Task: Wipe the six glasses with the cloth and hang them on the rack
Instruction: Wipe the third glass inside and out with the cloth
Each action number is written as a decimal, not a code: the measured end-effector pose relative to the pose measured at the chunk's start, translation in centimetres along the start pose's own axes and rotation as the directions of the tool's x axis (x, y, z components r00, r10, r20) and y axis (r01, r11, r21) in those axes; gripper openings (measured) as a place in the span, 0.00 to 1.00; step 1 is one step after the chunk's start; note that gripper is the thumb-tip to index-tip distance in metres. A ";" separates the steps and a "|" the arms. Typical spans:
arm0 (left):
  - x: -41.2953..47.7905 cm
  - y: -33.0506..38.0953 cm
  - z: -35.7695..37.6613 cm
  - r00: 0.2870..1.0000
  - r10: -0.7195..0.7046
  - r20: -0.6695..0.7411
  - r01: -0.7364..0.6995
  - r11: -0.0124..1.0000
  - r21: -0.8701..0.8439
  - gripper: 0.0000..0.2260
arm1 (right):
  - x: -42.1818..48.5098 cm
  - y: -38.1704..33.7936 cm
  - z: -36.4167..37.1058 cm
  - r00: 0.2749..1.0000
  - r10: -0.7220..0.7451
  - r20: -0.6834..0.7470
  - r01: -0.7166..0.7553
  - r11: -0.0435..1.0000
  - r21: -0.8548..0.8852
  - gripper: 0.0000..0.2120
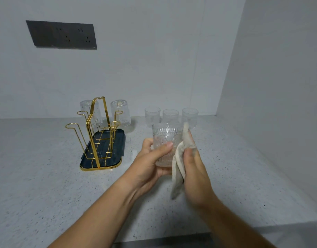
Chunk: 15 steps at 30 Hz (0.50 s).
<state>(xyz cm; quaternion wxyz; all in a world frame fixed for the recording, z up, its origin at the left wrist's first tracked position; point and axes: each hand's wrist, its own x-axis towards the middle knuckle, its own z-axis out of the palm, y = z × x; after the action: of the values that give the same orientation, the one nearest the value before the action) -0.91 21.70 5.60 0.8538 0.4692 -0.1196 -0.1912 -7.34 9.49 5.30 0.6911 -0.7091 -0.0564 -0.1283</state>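
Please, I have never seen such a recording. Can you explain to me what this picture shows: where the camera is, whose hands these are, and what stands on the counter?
There is no machine here: one camera sits on a person's head and looks down at their two bare hands. The left hand grips an embossed glass; the right hand holds a pale cloth against its side. On the speckled counter stands a gold wire rack on a dark tray, with two glasses hanging upside down on its far pegs. Three more glasses stand upright behind, near the wall.
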 end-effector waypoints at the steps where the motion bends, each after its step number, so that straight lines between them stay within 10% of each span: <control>1: -0.1 -0.3 0.2 1.000 0.016 0.011 -0.016 1.000 -0.011 0.23 | 0.4 -0.2 -0.3 1.000 0.011 -0.027 -0.010 1.000 0.014 0.29; 11: 0.2 -0.8 0.4 0.997 0.028 -0.077 -0.033 0.997 -0.072 0.30 | -0.9 1.6 0.3 0.976 -0.216 0.031 0.217 0.939 -0.266 0.26; 15: -0.5 -0.7 -0.6 1.000 0.005 -0.005 -0.005 0.995 -0.096 0.24 | -0.4 -0.6 -1.1 0.993 -0.048 -0.110 0.036 0.993 -0.110 0.16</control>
<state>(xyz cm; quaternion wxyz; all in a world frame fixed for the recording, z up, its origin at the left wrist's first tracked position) -1.23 22.03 4.65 0.8760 0.4279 -0.1096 -0.1937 -8.01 8.44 5.82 0.6509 -0.7358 -0.0253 -0.1854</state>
